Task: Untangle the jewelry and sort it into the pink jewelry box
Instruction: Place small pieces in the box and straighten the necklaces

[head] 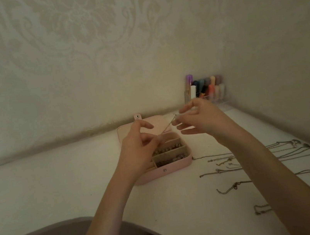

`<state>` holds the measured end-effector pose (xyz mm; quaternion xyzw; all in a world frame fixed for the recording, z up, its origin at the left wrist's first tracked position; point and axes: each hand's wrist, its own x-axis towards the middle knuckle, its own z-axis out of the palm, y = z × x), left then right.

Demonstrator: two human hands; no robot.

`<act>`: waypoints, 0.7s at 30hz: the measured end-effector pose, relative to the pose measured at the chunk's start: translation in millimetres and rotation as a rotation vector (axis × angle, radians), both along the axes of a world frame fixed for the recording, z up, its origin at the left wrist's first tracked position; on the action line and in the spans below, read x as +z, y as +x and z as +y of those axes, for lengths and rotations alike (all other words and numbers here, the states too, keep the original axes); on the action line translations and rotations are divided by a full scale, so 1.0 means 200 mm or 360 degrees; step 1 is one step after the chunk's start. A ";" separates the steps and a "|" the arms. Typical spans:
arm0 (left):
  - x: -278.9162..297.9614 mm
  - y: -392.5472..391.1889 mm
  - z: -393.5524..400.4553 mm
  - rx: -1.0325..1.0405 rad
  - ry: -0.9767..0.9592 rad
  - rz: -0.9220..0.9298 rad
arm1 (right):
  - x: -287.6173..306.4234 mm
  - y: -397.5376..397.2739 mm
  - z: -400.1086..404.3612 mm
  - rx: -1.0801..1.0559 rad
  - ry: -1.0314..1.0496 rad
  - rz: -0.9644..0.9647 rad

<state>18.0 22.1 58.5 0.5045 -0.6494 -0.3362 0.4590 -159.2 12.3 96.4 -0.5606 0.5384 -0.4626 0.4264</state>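
Your two arms come into view bare from the lower edge up to the wrists: no sleeve or cuff shows on either forearm. Your left hand (139,150) carries no ring, watch or bracelet that can be made out, and neither does your right hand (201,119). No gloves. The fingernails look short and unpainted, though the dim light blurs fine detail.

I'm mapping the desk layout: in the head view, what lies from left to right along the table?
Left hand → pink jewelry box → thin chain stretched between both hands → right hand → laid-out necklaces.
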 end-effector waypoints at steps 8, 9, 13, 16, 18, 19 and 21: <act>-0.07 0.02 0.00 0.0025 -0.0128 -0.0592 | -0.11 -0.09 0.02 -0.0073 0.0126 0.0948; -0.07 0.02 0.00 0.0019 -0.0124 -0.0614 | -0.12 -0.09 0.02 -0.0071 0.0128 0.1001; -0.07 0.03 -0.01 -0.0028 -0.0101 -0.0744 | -0.16 -0.08 0.01 0.0014 0.0168 0.1069; -0.07 0.03 0.00 -0.0049 -0.0096 -0.0808 | -0.18 -0.08 0.02 0.0026 0.0166 0.1063; -0.07 0.03 0.00 -0.0050 -0.0102 -0.0831 | -0.19 -0.10 0.02 -0.0005 0.0124 0.1012; -0.08 0.03 -0.01 -0.0054 -0.0111 -0.0845 | -0.18 -0.11 0.02 -0.0030 0.0108 0.0969; -0.08 0.01 -0.01 -0.0064 -0.0146 -0.0885 | -0.16 -0.17 0.02 -0.0106 0.0091 0.0888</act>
